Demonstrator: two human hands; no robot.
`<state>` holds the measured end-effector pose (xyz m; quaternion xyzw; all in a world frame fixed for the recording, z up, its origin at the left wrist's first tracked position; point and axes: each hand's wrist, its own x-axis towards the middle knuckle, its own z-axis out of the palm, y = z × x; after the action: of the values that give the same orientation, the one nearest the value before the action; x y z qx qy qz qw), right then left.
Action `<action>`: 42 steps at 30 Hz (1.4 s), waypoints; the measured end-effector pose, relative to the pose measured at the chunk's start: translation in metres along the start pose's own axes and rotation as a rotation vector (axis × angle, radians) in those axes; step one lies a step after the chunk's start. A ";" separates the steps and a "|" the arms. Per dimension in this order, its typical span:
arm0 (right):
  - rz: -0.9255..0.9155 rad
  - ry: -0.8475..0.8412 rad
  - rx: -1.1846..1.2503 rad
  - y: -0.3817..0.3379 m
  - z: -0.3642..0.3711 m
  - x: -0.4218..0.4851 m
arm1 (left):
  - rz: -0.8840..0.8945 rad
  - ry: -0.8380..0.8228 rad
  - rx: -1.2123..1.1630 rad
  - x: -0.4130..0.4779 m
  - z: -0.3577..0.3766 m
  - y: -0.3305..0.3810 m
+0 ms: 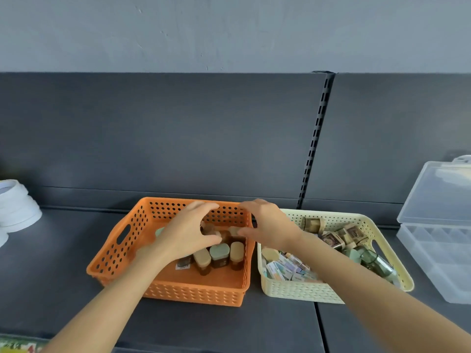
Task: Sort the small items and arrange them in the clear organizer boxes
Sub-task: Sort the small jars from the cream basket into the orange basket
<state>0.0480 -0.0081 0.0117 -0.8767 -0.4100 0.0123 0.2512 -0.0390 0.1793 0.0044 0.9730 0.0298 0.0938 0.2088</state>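
An orange perforated basket [127, 253] sits on the dark shelf, holding several small brown bottles [219, 256] with tan and green caps standing in rows. Both hands reach into its back right part. My left hand [187, 231] curls its fingers and thumb around bottles in the back row. My right hand [267, 225] comes from the right and pinches a tan-capped bottle [233, 231] there. A cream basket [331, 289] to the right holds small boxes, rolls and jars. A clear organizer box [438, 225] with its lid raised stands at the far right.
Stacked white round lids [17, 205] lie at the far left of the shelf. The dark back panel has a slotted upright [316, 138] behind the baskets. Bare shelf surface shows in front of and left of the orange basket.
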 end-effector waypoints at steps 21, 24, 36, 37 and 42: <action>0.439 0.046 -0.147 0.125 -0.073 -0.148 | 0.288 -0.327 0.005 0.045 0.083 0.125; 0.479 0.000 -0.130 0.130 -0.077 -0.154 | 0.331 -0.397 -0.029 0.047 0.091 0.135; 0.460 -0.130 -0.118 0.137 -0.084 -0.160 | 0.481 -0.677 0.044 0.051 0.119 0.176; 0.451 -0.148 -0.132 0.135 -0.084 -0.160 | 0.483 -0.668 0.058 0.052 0.121 0.176; 0.426 -0.079 -0.125 0.137 -0.081 -0.157 | 0.498 -0.623 0.092 0.053 0.126 0.175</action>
<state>0.0602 -0.2304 -0.0081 -0.9562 -0.2251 0.0741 0.1720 0.0409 -0.0257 -0.0270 0.9406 -0.2677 -0.1592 0.1351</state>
